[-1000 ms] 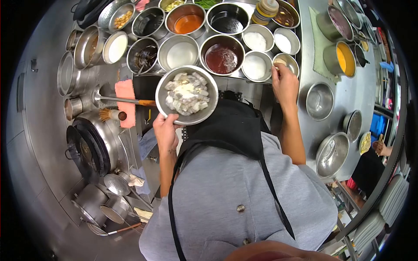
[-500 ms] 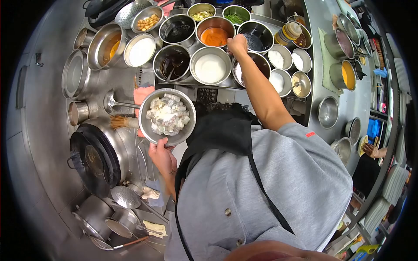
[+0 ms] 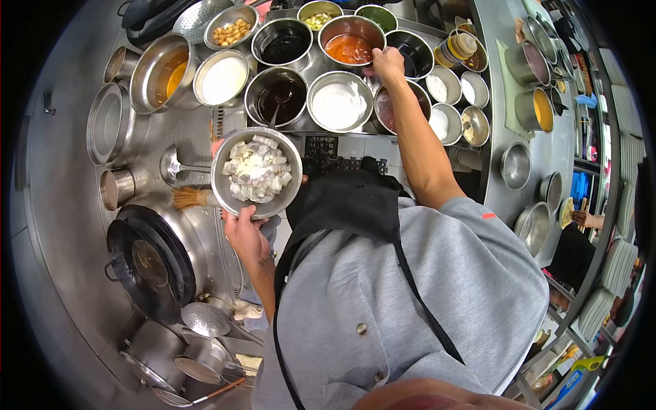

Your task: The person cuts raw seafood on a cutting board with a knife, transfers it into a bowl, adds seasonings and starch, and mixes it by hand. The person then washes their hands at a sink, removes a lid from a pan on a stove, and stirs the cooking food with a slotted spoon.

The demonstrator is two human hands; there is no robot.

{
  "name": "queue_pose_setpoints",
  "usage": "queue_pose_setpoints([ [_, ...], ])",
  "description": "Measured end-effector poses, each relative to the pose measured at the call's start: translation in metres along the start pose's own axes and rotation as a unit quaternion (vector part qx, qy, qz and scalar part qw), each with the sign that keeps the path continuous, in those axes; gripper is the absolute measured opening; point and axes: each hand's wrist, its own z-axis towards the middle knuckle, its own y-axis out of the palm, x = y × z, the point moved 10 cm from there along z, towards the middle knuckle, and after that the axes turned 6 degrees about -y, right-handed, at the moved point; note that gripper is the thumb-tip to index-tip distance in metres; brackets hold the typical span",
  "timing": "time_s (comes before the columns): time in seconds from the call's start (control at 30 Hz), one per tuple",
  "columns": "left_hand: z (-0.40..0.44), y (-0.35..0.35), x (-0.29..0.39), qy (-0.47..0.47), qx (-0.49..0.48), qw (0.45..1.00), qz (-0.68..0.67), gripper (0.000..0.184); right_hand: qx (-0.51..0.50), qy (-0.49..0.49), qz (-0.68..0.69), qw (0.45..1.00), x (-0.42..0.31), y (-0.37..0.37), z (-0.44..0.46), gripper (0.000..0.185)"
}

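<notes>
My left hand [image 3: 247, 231] is closed on the lower rim of a round metal bowl [image 3: 221, 190]. In this bowl lie pale, whitish raw chunks [image 3: 257, 169] with white powder on top. My right hand [image 3: 387, 63] pinches the near right rim of a metal pot [image 3: 376, 31] of orange liquid, whose surface is rippled. Just below that hand sits a pot with a reddish-grey inside [image 3: 386, 113], partly hidden by my forearm. A pot of white powder or liquid [image 3: 338, 102] stands to its left, and a pot of dark liquid [image 3: 414, 55] is at the right.
A pot of dark sauce [image 3: 280, 99] with a ladle in it stands at the near left. Further left are a ladle [image 3: 172, 166], a bamboo brush [image 3: 191, 198] and a black wok [image 3: 140, 263]. Squeeze bottles [image 3: 459, 46] and small seasoning pots [image 3: 443, 85] are at the right.
The pot of orange liquid has shifted away from me with my right hand on its rim, and its surface has become rippled. The view has turned slightly; my left hand still holds the bowl.
</notes>
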Motion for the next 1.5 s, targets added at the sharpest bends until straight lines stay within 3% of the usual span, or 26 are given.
queue_pose_setpoints([
  [0.07,0.005,0.01,0.002,0.005,-0.02,1.0,-0.001,0.018,0.007,-0.008,-0.015,1.0,-0.023,-0.01,-0.014,0.034],
  [0.13,0.01,0.018,0.001,-0.003,-0.034,0.999,0.013,0.017,0.073,-0.129,-0.195,0.97,-0.073,-0.029,-0.03,0.033],
  [0.27,0.011,0.051,0.0,-0.011,-0.043,0.998,0.037,0.015,0.114,-0.239,-0.238,0.935,-0.116,-0.044,-0.044,0.031],
  [0.43,0.023,0.096,-0.014,-0.017,-0.123,0.992,0.018,0.015,0.112,-0.344,-0.259,0.896,-0.176,-0.054,-0.078,0.022],
  [0.6,0.02,0.136,-0.018,-0.055,-0.165,0.984,0.022,0.017,0.098,-0.39,-0.265,0.876,-0.199,-0.056,-0.106,0.021],
  [0.77,0.031,0.155,-0.023,-0.025,-0.195,0.98,0.03,0.016,0.081,-0.42,-0.28,0.86,-0.213,-0.054,-0.128,0.02],
  [0.93,0.029,0.164,-0.025,-0.028,-0.194,0.979,0.054,0.015,0.065,-0.515,-0.265,0.812,-0.223,-0.051,-0.146,0.022],
  [1.33,0.036,0.17,-0.035,-0.033,-0.194,0.979,0.055,0.012,0.05,-0.566,-0.299,0.766,-0.225,-0.045,-0.16,0.02],
  [1.5,0.034,0.172,-0.034,-0.036,-0.196,0.979,0.045,0.013,0.037,-0.544,-0.291,0.786,-0.231,-0.047,-0.166,0.021],
])
